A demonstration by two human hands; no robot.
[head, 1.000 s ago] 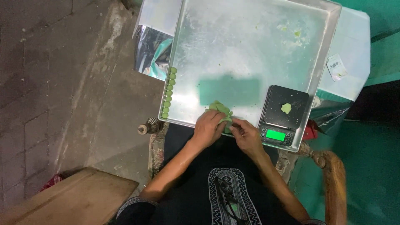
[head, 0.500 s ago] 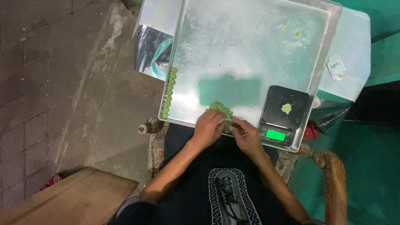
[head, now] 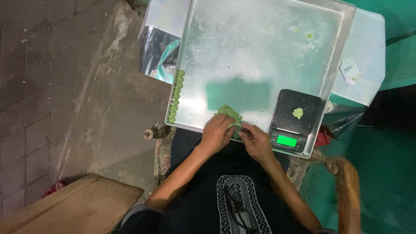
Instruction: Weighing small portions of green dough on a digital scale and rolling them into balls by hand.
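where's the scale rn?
In the head view, the black digital scale sits in the near right corner of the metal tray, just right of the right hand, with a small green dough piece on its platform.

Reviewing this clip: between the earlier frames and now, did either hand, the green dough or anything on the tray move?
No visible change. Both the left hand and right hand stay on the green dough lump at the tray's near edge. The row of green balls, the scale and its small dough piece stayed put.
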